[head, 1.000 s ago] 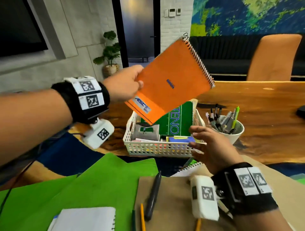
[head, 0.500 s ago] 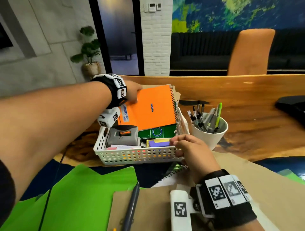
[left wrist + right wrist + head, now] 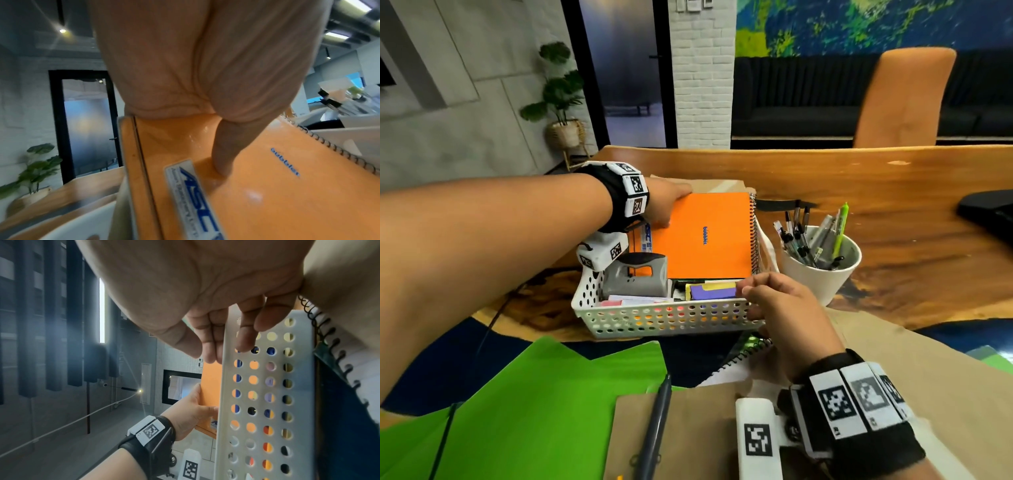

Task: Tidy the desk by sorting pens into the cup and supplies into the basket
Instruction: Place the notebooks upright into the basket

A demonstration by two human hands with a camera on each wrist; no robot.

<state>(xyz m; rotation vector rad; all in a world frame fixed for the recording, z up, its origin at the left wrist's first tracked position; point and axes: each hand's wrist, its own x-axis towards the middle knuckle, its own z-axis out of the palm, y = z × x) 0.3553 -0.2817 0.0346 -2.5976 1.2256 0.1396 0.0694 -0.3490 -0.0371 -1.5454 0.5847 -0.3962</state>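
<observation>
Two hands of mine are at the basket [image 3: 654, 320]. From the head view, my left hand [image 3: 666, 205] grips the far left corner of the orange notebook [image 3: 705, 236], which leans inside the basket over a grey punch [image 3: 635, 275] and a purple pad [image 3: 714, 292]. My right hand [image 3: 787, 308] curls over the basket's near right corner, blocking that end of the rim. Just right of the basket stands the cup [image 3: 822, 270], full of pens. Nearer me lie green folders [image 3: 527, 411], a brown sheet [image 3: 688, 442] with a dark pen [image 3: 654, 428] on it, and a spiral pad [image 3: 739, 359] half hidden under my right wrist.

Left wrist view — my palm fills the top; the thumb [image 3: 224, 155] presses the notebook's cover beside its white label [image 3: 191, 183], the other fingers are hidden behind it. The picture is blurred at its lower edge.

Right wrist view — fingers [image 3: 246, 331] lie on the perforated basket wall, the thumb just inside the rim. Through the holes only patches of colour show; what they belong to I cannot tell.
</observation>
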